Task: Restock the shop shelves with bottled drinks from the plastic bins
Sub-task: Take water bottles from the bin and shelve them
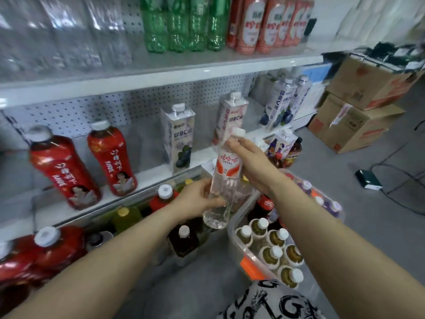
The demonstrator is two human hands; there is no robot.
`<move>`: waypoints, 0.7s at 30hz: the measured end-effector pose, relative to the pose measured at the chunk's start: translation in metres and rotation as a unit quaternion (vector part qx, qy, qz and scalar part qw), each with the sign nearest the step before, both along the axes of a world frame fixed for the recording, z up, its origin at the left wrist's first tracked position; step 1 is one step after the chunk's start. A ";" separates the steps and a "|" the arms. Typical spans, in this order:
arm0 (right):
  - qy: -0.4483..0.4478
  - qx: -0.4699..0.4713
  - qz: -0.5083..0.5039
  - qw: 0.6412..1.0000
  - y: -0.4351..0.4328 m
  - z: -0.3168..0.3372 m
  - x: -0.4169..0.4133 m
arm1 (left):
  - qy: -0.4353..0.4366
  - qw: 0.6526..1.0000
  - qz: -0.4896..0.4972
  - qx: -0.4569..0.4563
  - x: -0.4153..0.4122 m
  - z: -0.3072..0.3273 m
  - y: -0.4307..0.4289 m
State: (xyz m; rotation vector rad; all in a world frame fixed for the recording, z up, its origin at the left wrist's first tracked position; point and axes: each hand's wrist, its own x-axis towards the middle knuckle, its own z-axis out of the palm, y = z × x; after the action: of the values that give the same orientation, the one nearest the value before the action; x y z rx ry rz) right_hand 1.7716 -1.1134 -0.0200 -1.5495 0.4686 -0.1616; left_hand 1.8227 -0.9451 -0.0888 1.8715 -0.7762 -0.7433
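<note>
A clear water bottle (226, 173) with a red and white label and a white cap is held upright in front of the middle shelf (149, 173). My left hand (197, 200) grips its lower body. My right hand (251, 165) curls round its upper part from the right. Below it stands a clear plastic bin (241, 252) with several white-capped bottles of yellowish drink (272, 245) and a cola bottle (264, 207). Two red juice bottles (87, 164) and several white cartons (179, 137) stand on the middle shelf.
The top shelf (161, 72) carries clear, green (184, 24) and red-white bottles. The lowest level holds red (41, 254), yellow-capped and dark bottles. Cardboard boxes (358, 107) are stacked at the right. A dark box with cables (368, 179) lies on the grey floor.
</note>
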 end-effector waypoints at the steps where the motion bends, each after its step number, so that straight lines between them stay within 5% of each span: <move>1: 0.005 -0.009 0.027 1.000 0.012 -0.002 0.005 | -0.010 1.000 0.017 -0.005 0.004 0.005 0.012; 8: 0.039 -0.164 0.143 0.975 0.099 -0.013 0.045 | -0.045 0.986 0.159 -0.010 0.043 0.026 0.098; 21: -0.053 -0.244 0.165 0.954 0.227 0.043 0.115 | -0.143 0.946 0.290 -0.012 0.079 0.077 0.224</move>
State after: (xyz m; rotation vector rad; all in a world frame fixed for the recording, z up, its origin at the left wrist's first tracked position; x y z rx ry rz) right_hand 1.8871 -0.8861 0.0233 -2.0691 0.0754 -0.1033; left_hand 1.9020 -0.7213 -0.0117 2.0647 -0.3628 -0.0898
